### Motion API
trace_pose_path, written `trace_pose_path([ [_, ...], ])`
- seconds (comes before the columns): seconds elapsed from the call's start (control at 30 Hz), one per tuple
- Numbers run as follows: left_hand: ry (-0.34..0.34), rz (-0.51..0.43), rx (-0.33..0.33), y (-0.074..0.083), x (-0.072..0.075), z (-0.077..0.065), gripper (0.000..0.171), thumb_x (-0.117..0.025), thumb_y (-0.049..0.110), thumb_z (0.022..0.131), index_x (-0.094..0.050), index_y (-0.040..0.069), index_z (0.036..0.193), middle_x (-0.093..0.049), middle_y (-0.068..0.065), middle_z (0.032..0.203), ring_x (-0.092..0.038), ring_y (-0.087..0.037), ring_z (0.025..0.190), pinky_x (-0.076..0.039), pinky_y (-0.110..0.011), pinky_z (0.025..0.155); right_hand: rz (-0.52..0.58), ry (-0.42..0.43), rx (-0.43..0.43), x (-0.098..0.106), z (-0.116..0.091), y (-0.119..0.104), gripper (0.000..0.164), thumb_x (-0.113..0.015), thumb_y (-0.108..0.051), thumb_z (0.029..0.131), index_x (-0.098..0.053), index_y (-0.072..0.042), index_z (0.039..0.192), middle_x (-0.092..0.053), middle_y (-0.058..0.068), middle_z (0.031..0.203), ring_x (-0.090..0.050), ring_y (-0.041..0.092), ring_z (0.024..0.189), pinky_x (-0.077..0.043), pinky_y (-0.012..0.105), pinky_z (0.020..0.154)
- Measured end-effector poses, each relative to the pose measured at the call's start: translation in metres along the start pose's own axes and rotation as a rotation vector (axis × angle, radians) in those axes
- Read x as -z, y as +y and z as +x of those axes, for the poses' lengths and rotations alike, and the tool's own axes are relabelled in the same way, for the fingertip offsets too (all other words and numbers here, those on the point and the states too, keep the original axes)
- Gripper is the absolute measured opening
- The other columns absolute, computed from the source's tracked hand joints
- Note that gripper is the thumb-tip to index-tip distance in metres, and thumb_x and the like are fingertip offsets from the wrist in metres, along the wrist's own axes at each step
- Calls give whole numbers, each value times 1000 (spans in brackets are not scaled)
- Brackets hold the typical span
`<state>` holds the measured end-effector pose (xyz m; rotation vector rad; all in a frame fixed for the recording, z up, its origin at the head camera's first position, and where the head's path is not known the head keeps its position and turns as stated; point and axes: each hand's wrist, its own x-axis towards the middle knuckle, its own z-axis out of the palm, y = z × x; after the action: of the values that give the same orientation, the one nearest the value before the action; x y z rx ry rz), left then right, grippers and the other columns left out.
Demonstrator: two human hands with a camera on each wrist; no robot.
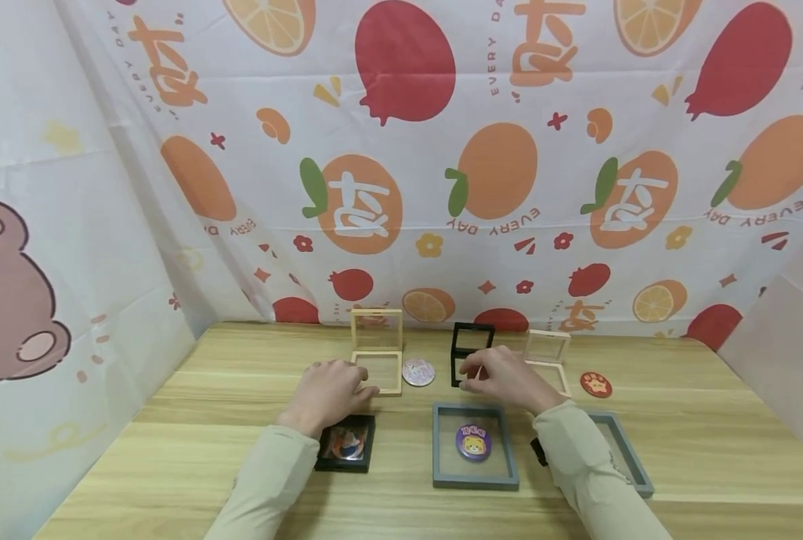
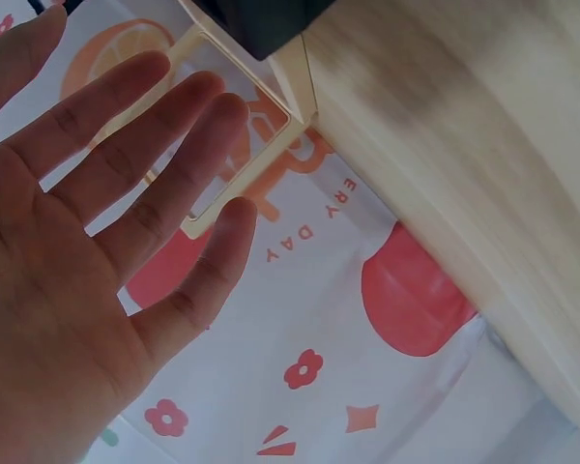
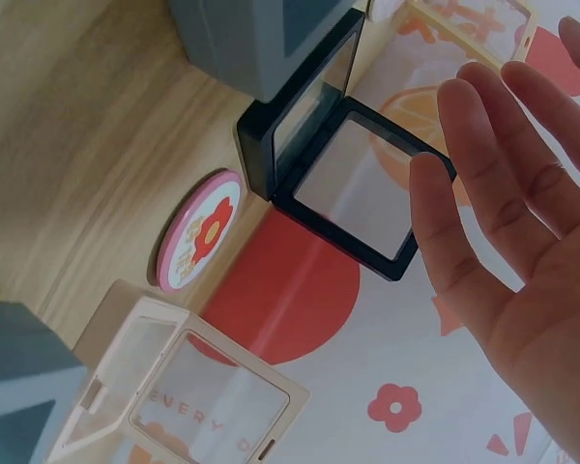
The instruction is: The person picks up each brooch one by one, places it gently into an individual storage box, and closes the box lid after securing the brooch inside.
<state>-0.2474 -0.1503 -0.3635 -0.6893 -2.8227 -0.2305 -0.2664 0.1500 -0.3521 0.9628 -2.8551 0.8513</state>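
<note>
In the head view my left hand point(image 1: 334, 391) hovers beside an opened yellow display frame point(image 1: 377, 352), hiding part of its lower left. Its fingers are spread and hold nothing in the left wrist view. My right hand point(image 1: 509, 377) is in front of an opened black display frame point(image 1: 465, 351), covering part of it. The right wrist view shows this palm empty, fingers loosely extended near the frame's edge; I cannot tell whether they touch. A pale round badge point(image 1: 418, 372) lies between the two frames. A pink-rimmed flower badge point(image 3: 201, 232) shows only in the right wrist view.
Nearer me are a black frame point(image 1: 342, 466) with a badge inside, a grey frame point(image 1: 476, 482) with a purple bear badge point(image 1: 473, 442), and another grey frame point(image 1: 627, 450) partly behind my right sleeve. An open cream frame point(image 1: 548, 335) and red badge point(image 1: 596, 385) sit to the right.
</note>
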Motion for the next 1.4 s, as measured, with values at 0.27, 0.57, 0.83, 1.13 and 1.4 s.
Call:
trace_pose_path([
  [0.27,-1,-12,15,-8,-1,0,20,-77,27,90,-76,7,94,-72,-4,87,-70,-27,81,-56,-50,69,13,-5,17,-3,3,0,16,-74,-10,92,-75,1,103,-69,-4,83,-61,11,74,-50,23,64],
  [0.57,-11,-21,52,-18,1,-1,26,-78,28,90,-77,5,103,-74,-8,98,-71,-31,88,-56,-54,72,-10,-7,37,-4,8,-2,9,-75,-9,90,-76,-2,96,-67,-6,79,-58,4,70,-49,23,63],
  [0.83,-40,-49,52,-24,-5,-1,13,-77,21,90,-75,8,92,-70,-1,89,-68,-23,77,-56,-51,68,-26,-31,47,-6,17,-8,13,-74,-10,91,-76,0,100,-69,-5,81,-60,5,72,-50,23,65],
  [1.13,-56,-72,36,-23,-8,-1,13,-77,18,90,-70,13,80,-62,5,75,-58,-14,67,-55,-47,62,-19,-41,45,-10,23,-10,14,-73,-10,91,-75,0,101,-68,-4,83,-58,4,72,-50,23,66],
  [1.4,-71,-70,25,-28,-11,-2,23,-79,17,88,-59,16,75,-54,8,70,-54,-12,66,-53,-44,60,-18,-37,59,-14,31,-11,10,-73,-9,90,-76,-2,97,-66,-6,79,-55,4,70,-48,23,64],
])
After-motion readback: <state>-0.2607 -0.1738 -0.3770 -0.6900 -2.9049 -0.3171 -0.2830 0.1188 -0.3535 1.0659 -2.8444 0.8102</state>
